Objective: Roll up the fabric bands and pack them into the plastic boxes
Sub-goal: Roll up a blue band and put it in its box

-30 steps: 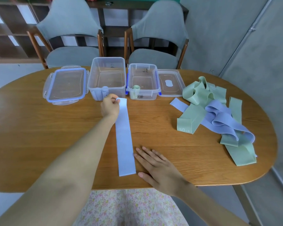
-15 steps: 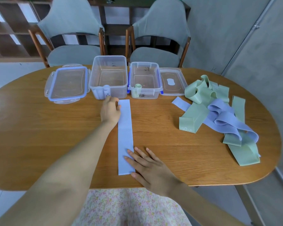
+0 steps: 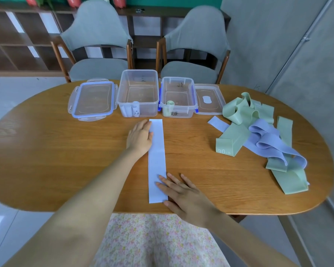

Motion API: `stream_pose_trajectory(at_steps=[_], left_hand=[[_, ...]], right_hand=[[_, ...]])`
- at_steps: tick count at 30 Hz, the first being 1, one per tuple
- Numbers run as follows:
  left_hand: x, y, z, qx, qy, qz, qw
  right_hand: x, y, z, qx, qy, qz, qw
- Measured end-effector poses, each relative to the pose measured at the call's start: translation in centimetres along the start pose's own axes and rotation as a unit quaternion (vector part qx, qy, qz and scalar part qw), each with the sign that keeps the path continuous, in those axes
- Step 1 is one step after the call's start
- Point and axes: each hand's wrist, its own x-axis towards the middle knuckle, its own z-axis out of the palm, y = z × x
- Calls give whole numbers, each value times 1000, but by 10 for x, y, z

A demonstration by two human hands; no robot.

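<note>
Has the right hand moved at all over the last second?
Yes. The right hand has slid left across the table onto the lavender band; its fingertips now rest on the band's near end, where earlier they lay beside it.

Handwritten labels on left box (image 3: pixel 137 93) and right box (image 3: pixel 178 97) — too small to read. Pile of bands (image 3: pixel 258 135) overlapped — count unclear. Both forearms cut off by frame bottom.

Pale blue band (image 3: pixel 157 157), green-and-lilac pile (image 3: pixel 258 135)
</note>
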Motion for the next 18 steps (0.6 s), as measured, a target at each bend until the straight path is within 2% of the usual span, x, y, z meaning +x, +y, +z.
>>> stream_pose_trajectory(at_steps=[3,7,9,11,14,18], left_hand=[[-23,4,-13,-9,9,42,999],[-77,9,-32,-26,26,140,989],[-110,13,-43,-72,27,182,980],[-143,16,-50,-104,-11,223,969],[-178,13,-49,-91,-58,256,961],[-192,11,-37,-78,-70,271,957]], right_hand=[[0,0,-1,30,28,-1,999],[-3,-2,2,61,123,-10,990],[-4,-5,2,74,133,-15,988],[-5,-8,2,81,136,-18,987],[-6,-11,4,79,151,-21,985],[-8,-13,4,56,148,-20,987]])
